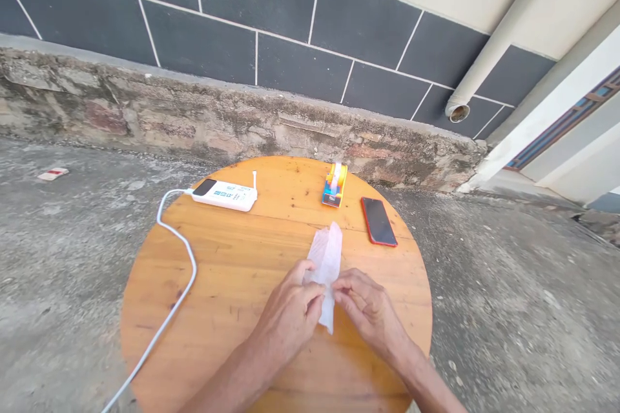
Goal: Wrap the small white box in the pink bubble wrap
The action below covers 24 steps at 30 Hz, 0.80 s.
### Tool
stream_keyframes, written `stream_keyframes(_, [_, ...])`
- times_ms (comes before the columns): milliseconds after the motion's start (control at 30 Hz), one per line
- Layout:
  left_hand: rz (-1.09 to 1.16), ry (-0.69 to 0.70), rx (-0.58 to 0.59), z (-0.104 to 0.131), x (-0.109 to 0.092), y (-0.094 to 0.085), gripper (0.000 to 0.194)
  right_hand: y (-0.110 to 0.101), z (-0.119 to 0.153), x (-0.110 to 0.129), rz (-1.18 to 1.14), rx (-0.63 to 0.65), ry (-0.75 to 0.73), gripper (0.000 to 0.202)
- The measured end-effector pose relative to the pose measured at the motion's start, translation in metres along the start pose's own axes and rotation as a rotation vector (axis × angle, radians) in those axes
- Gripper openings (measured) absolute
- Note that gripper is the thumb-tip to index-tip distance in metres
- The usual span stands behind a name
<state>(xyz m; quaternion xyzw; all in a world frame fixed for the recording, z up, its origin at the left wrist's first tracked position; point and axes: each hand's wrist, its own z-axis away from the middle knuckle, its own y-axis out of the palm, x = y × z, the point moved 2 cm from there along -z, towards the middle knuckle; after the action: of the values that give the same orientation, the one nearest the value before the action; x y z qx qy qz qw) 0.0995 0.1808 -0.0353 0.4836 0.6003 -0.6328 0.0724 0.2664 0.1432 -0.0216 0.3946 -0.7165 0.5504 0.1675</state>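
Note:
A narrow, folded piece of thin white sheet (328, 255), like tissue or soft wrapping, lies lengthwise near the middle of the round wooden table. Over its left side, my left hand (293, 303) is closed with curled fingers, gripping or pressing the edge. My right hand (368, 310) pinches at the sheet's right edge, thumb and forefinger together. Part of the sheet is hidden under the left fingers. Beyond the sheet stands a yellow and blue tape dispenser (334, 185). A phone with a red edge (379, 221) lies flat to its right.
A white power bank (225, 195) sits at the table's back left, its white cable (190, 251) running over the left edge. The wooden table (232, 258) stands on concrete before a stone wall base (217, 119). A drainpipe (494, 51) comes down at right.

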Motion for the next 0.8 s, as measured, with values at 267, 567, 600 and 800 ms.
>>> stream_keyframes(267, [0.028, 0.011, 0.037, -0.006, -0.004, -0.006, 0.032, -0.001, -0.010, -0.025, 0.067, -0.140, -0.046, 0.018])
stream_keyframes(567, [0.091, 0.100, -0.015, -0.006, 0.004, -0.001, 0.028, 0.020, -0.010, -0.035, 0.078, -0.173, -0.050, 0.024])
stream_keyframes(600, [0.092, 0.101, -0.017, -0.007, 0.005, -0.001, 0.028, 0.021, -0.011, -0.035, 0.089, -0.166, -0.046, 0.024])
stream_keyframes(800, [0.109, 0.109, -0.027, -0.004, 0.008, 0.002, 0.028, 0.023, -0.010, -0.034, 0.202, -0.176, -0.052, 0.023])
